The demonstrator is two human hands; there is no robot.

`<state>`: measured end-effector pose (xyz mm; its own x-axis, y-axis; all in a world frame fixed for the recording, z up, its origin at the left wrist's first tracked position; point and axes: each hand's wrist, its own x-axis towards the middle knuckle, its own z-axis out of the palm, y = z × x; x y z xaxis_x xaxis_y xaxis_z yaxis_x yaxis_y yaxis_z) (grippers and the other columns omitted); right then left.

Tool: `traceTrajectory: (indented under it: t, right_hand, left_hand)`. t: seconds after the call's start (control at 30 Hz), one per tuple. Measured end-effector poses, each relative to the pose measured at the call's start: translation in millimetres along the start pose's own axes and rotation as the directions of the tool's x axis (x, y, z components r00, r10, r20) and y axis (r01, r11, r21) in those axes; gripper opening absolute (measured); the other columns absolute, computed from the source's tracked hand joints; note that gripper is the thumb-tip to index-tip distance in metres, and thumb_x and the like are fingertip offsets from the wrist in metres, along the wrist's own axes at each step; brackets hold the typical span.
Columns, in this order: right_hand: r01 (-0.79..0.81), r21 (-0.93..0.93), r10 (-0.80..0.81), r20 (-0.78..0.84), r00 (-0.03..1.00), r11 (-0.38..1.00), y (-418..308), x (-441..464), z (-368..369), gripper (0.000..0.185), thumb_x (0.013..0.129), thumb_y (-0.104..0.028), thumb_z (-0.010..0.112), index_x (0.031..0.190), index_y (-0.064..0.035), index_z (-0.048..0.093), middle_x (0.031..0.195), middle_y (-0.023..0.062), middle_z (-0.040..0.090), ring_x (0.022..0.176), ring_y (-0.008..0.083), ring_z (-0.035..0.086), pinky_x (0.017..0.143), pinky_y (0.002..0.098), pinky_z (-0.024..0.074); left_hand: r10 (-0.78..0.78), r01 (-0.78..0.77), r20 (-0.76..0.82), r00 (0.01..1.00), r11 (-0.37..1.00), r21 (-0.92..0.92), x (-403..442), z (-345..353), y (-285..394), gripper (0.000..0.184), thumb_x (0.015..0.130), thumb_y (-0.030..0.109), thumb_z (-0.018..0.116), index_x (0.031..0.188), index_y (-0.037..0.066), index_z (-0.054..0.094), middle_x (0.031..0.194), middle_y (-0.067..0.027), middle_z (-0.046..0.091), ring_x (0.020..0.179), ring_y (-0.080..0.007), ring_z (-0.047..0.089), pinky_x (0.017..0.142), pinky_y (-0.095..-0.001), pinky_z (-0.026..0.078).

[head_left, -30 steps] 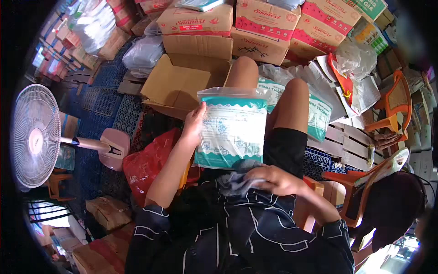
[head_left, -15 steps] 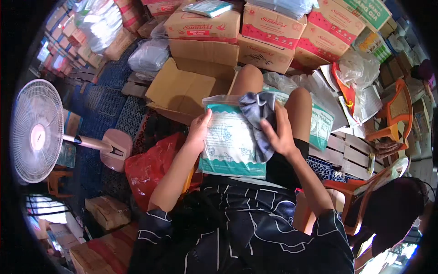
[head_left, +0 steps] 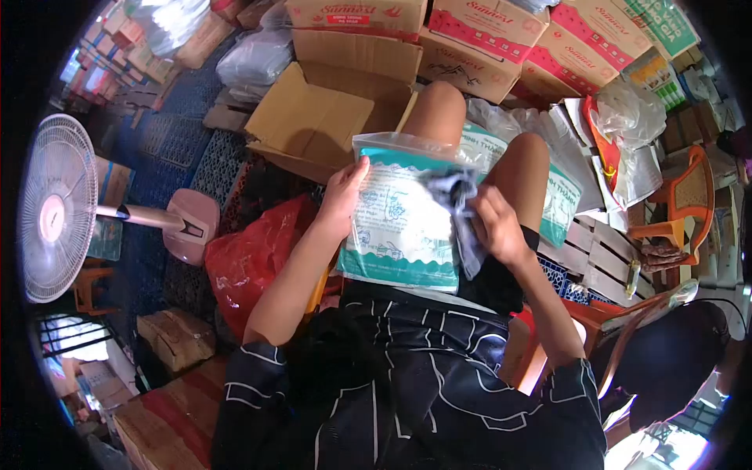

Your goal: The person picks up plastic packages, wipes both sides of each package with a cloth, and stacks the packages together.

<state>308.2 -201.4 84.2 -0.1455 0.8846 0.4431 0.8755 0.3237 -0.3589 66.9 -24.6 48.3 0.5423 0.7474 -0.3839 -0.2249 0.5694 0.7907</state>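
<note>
At the left stood one fan (head_left: 53, 208), its round guard joined by a single pole to a pinkish base. Next came one red plastic bag (head_left: 254, 262), crumpled beside the person's left forearm (head_left: 286, 282). One open cardboard box (head_left: 325, 113) sat beyond that arm, its flaps spread.

The left forearm slanted up and inward from a bent elbow, bringing the one left hand (head_left: 341, 200) to the side edge of one white-and-teal pouch (head_left: 399, 219). Its thumb pressed the printed face near the upper corner; the other fingers were largely hidden behind, so their spacing could not be told, but the hand was clamped on the pouch. The pouch lay face up over the lap, between the two hands, its clear top strip toward the box.

One grey cloth (head_left: 470, 244), partly blurred, lay against the pouch's right side. The right hand (head_left: 501, 225) had its fingers curled together on the cloth, knuckles up, the forearm rising inward from a bent elbow at the lower right.

Above the two bare knees (head_left: 529, 153) stood at least four printed cartons (head_left: 489, 27). Farther right, one teal-and-white packet (head_left: 560, 207) lay beside the right knee, and one orange chair (head_left: 689, 207) stood near the edge.
</note>
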Motion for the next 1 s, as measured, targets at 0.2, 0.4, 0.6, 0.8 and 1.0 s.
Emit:
traceTrajectory:
  t: [0.2,0.4,0.6,0.8,1.0]
  right_hand:
    - [0.109,0.118,-0.14,0.294,0.945,0.987,-45.9,-44.1,-8.6,0.034,0.07,-0.004,0.06,0.104,0.0008,0.06,0.116,0.0143,0.059,0.102,0.0297,0.056,0.091,0.0373,0.0488]
    - [0.073,0.447,-0.282,0.422,0.862,0.892,-71.3,-34.2,-22.8,0.037,0.074,-0.001,0.06,0.111,0.0016,0.059,0.118,0.0137,0.058,0.104,0.0307,0.056,0.095,0.0394,0.0452]
    - [-0.112,0.588,-0.246,0.493,0.835,0.801,-57.3,-11.7,-50.4,0.032,0.08,0.001,0.063,0.112,0.0031,0.057,0.112,0.0167,0.06,0.105,0.0341,0.058,0.09,0.0422,0.0466]
    - [-0.158,0.383,0.139,0.078,0.987,0.91,-19.0,29.1,-73.1,0.031,0.08,0.006,0.063,0.11,0.0023,0.061,0.105,0.0186,0.065,0.099,0.0364,0.063,0.087,0.0413,0.0496]
    - [0.129,0.495,-0.274,0.231,0.934,0.859,-52.7,37.8,-34.2,0.032,0.076,0.0,0.064,0.107,-0.0016,0.062,0.108,0.0161,0.065,0.102,0.0333,0.062,0.088,0.0394,0.0507]
  left_hand:
    - [-0.01,0.01,-0.01,1.0,0.999,0.052,0.8,1.4,1.2,0.041,0.096,0.037,0.06,0.111,-0.001,0.063,0.103,-0.0093,0.069,0.088,-0.0169,0.067,0.079,-0.033,0.054]
    - [0.016,-0.016,-0.014,1.0,0.998,0.065,6.8,-5.8,-5.2,0.039,0.096,0.035,0.06,0.111,-0.001,0.063,0.103,-0.0097,0.069,0.089,-0.0173,0.066,0.079,-0.0333,0.054]
    - [0.024,-0.023,-0.106,0.994,1.0,0.007,-1.5,3.0,-4.3,0.042,0.094,0.039,0.062,0.105,-0.001,0.064,0.099,-0.008,0.068,0.085,-0.0166,0.065,0.077,-0.0333,0.053]
    - [0.041,-0.042,-0.118,0.992,0.999,-0.002,-2.4,7.8,-1.1,0.039,0.096,0.038,0.059,0.104,0.0,0.063,0.099,-0.0074,0.067,0.085,-0.0158,0.065,0.076,-0.0326,0.054]
    - [0.095,-0.1,-0.193,0.977,0.995,-0.014,-5.9,3.8,17.0,0.043,0.097,0.041,0.056,0.105,-0.001,0.063,0.098,-0.0081,0.068,0.085,-0.0174,0.067,0.076,-0.0333,0.055]
